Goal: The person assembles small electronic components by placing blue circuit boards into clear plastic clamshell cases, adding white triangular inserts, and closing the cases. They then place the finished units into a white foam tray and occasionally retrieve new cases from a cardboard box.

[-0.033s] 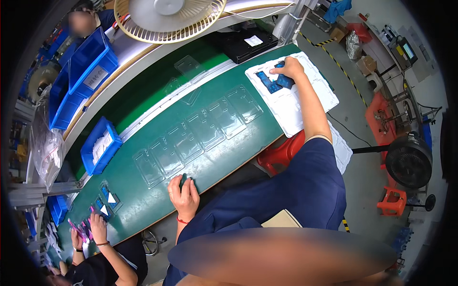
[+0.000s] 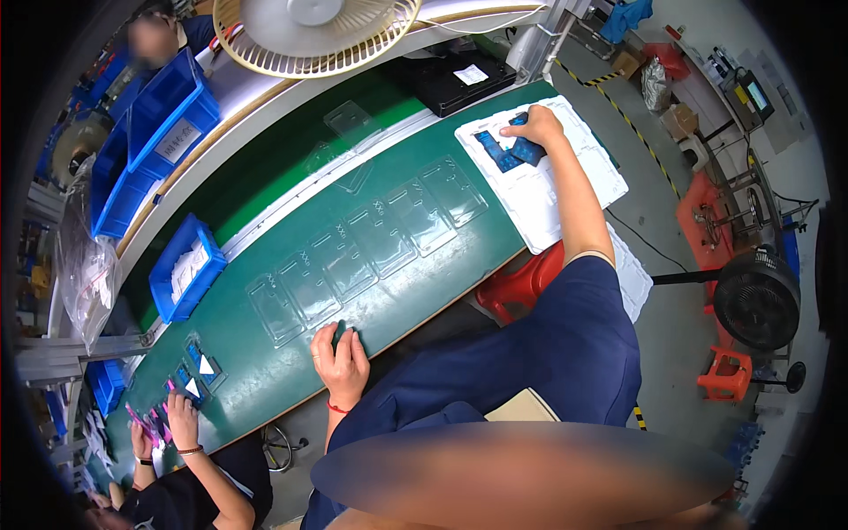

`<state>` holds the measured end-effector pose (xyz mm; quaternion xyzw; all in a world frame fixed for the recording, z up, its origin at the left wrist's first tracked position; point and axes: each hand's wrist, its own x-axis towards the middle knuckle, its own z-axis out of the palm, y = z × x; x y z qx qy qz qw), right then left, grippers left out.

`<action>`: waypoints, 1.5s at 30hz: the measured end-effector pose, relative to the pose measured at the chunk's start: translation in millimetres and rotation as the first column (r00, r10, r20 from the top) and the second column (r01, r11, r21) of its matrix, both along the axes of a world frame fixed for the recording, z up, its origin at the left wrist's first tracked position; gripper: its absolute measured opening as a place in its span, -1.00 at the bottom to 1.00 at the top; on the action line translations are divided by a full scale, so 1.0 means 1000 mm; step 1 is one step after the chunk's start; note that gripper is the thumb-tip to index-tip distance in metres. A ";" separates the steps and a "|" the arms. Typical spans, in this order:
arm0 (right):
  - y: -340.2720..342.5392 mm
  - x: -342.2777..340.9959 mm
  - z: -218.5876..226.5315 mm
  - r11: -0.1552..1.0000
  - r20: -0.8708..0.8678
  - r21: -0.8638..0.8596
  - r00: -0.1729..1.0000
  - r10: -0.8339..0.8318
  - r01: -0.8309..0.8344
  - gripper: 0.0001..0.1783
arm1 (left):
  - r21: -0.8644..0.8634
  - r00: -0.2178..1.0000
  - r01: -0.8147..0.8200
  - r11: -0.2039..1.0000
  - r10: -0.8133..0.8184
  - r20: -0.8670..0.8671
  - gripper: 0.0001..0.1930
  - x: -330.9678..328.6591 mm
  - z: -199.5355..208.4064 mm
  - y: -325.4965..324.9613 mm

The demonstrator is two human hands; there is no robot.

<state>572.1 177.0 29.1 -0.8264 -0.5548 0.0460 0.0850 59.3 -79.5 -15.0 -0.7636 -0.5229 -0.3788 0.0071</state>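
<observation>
My right hand reaches out at the far right over a white moulded tray. Its fingers are closed on a dark blue flat piece, whose upper part the hand hides. Beside it in the tray lies a similar blue piece. At the table's near edge, my left hand rests with loosely bent fingers apart and nothing in them. Just beyond it, several clear plastic blister shells lie in a slanting row across the green table.
A blue bin with white pieces stands at the left. A co-worker's hands handle pink-and-white things at the lower left. A fan hangs over the far edge; a black case lies at the back. A red stool stands beneath the tray.
</observation>
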 end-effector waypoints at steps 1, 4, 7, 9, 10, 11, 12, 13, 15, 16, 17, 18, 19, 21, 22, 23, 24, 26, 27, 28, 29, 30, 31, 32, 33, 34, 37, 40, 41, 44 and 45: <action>0.002 0.000 -0.002 1.000 0.017 -0.007 1.000 -0.017 0.017 -0.02 | 0.003 1.000 -0.002 1.000 0.002 0.003 -0.87 0.000 0.000 0.001; 0.003 -0.004 -0.003 0.998 0.052 -0.036 0.997 -0.048 0.050 0.00 | 0.005 1.000 -0.003 1.000 0.003 0.007 -0.87 -0.001 -0.001 -0.001; 0.001 -0.009 0.005 0.998 0.033 -0.040 0.999 -0.041 0.042 -0.01 | 0.013 1.000 -0.004 1.000 0.004 0.011 -0.87 -0.001 -0.001 -0.001; -0.001 -0.007 0.005 1.000 -0.002 0.009 1.000 -0.024 0.024 -0.03 | 0.014 1.000 -0.003 1.000 0.003 0.014 -0.87 -0.001 -0.001 -0.001; -0.002 -0.009 0.009 0.999 -0.017 0.010 0.999 -0.033 0.033 -0.03 | 0.012 1.000 -0.005 1.000 0.005 0.018 -0.87 -0.001 -0.001 -0.001; -0.004 -0.010 0.015 0.999 -0.031 0.010 0.999 -0.042 0.042 -0.04 | 0.010 1.000 -0.007 1.000 0.007 0.021 -0.87 -0.001 -0.001 -0.001; -0.007 -0.015 0.023 0.999 -0.046 0.013 0.998 -0.051 0.052 -0.04 | 0.012 1.000 -0.004 1.000 0.004 0.024 -0.87 -0.001 -0.001 -0.001; -0.009 -0.022 0.026 0.993 -0.024 0.109 0.999 -0.043 0.045 -0.11 | 0.014 1.000 -0.001 1.000 0.000 0.027 -0.87 -0.001 -0.001 -0.001; -0.002 -0.035 0.030 0.998 -0.080 0.044 0.995 0.052 -0.049 -0.14 | 0.014 1.000 0.006 1.000 -0.006 0.029 -0.87 -0.002 0.000 -0.001; 0.001 -0.043 0.029 0.995 -0.113 0.010 0.989 0.095 -0.095 -0.16 | 0.012 1.000 0.009 1.000 -0.010 0.028 -0.87 -0.001 0.001 -0.001; 0.000 -0.055 0.023 0.988 -0.091 0.017 0.984 0.154 -0.153 -0.17 | 0.009 1.000 0.012 1.000 -0.012 0.028 -0.87 -0.001 0.002 0.000; 0.002 -0.065 0.016 0.988 -0.100 -0.061 0.986 0.135 -0.142 -0.14 | 0.013 0.999 0.015 1.000 -0.015 0.030 -0.87 -0.001 0.001 0.000; -0.001 -0.079 0.016 0.990 -0.048 -0.060 0.991 0.124 -0.127 -0.14 | 0.019 0.999 0.012 1.000 -0.013 0.035 -0.87 -0.002 0.000 0.000; -0.007 -0.099 0.019 0.991 -0.001 -0.106 0.997 0.083 -0.083 -0.14 | 0.029 0.999 0.005 1.000 -0.006 0.040 -0.86 -0.002 -0.001 -0.001; -0.006 -0.101 0.021 0.989 -0.006 -0.126 0.997 0.080 -0.080 -0.14 | 0.032 0.999 -0.001 0.999 -0.001 0.041 -0.86 -0.002 0.000 -0.001; -0.004 -0.102 0.022 0.986 -0.012 -0.146 0.997 0.077 -0.078 -0.14 | 0.035 0.999 -0.005 0.999 0.004 0.041 -0.86 -0.002 0.000 -0.001; -0.004 -0.103 0.024 0.984 -0.015 -0.166 0.997 0.070 -0.071 -0.14 | 0.037 0.999 -0.002 0.999 0.001 0.040 -0.86 -0.002 0.000 -0.001; -0.004 -0.105 0.024 0.980 0.001 -0.192 0.999 0.048 -0.047 -0.13 | 0.041 0.999 0.005 0.999 -0.006 0.039 -0.86 -0.003 -0.002 -0.001; -0.004 -0.105 0.021 0.981 0.008 -0.186 0.999 0.052 -0.050 -0.13 | 0.043 0.999 0.006 0.999 -0.007 0.038 -0.86 -0.003 -0.002 -0.001; -0.003 -0.105 0.020 0.982 0.015 -0.180 0.998 0.056 -0.053 -0.12 | 0.046 0.999 0.007 0.999 -0.008 0.037 -0.86 -0.003 -0.002 -0.001; -0.003 -0.104 0.020 0.986 0.038 -0.158 0.997 0.061 -0.055 -0.11 | 0.048 0.999 0.008 0.999 -0.010 0.036 -0.86 -0.003 -0.002 -0.002; -0.003 -0.105 0.020 0.989 0.056 -0.137 0.996 0.067 -0.058 -0.10 | 0.051 0.999 0.012 0.999 -0.014 0.039 -0.86 -0.003 -0.002 -0.002; -0.004 -0.106 0.019 0.991 0.075 -0.116 0.995 0.071 -0.062 -0.09 | 0.053 0.999 0.015 0.998 -0.018 0.042 -0.86 -0.004 -0.002 -0.002; -0.004 -0.105 0.018 0.988 0.089 -0.117 0.990 0.107 -0.097 -0.08 | 0.056 0.999 0.019 0.998 -0.022 0.046 -0.85 -0.004 -0.003 -0.002; -0.003 -0.101 0.017 0.985 0.104 -0.118 0.985 0.140 -0.127 -0.07 | 0.056 0.999 0.023 0.998 -0.025 0.045 -0.85 -0.004 -0.003 -0.002; -0.003 -0.097 0.016 0.980 0.120 -0.119 0.978 0.172 -0.158 -0.05 | 0.056 0.999 0.026 0.998 -0.028 0.044 -0.85 -0.005 -0.003 -0.002; -0.003 -0.083 0.003 0.974 -0.023 0.043 0.975 0.223 -0.222 -0.14 | 0.056 0.997 0.039 0.998 -0.042 0.060 -0.86 -0.005 -0.003 -0.001; 0.000 -0.075 0.010 0.973 -0.186 0.138 0.960 0.211 -0.187 -0.23 | 0.018 0.987 0.062 0.998 -0.064 0.148 -0.88 -0.006 0.001 0.000; -0.002 -0.072 0.016 0.959 -0.220 0.212 0.947 0.234 -0.188 -0.27 | -0.001 0.979 0.074 0.997 -0.072 0.190 -0.89 -0.005 0.002 0.001; 0.001 -0.092 0.031 0.909 -0.399 0.342 0.840 0.368 -0.237 -0.48 | -0.178 0.859 0.171 0.969 -0.058 0.508 -0.93 -0.001 0.008 0.011; -0.003 -0.118 0.036 0.895 -0.609 0.360 0.662 0.438 -0.262 -0.62 | -0.225 0.753 0.290 0.930 -0.077 0.654 -0.90 -0.003 -0.005 0.020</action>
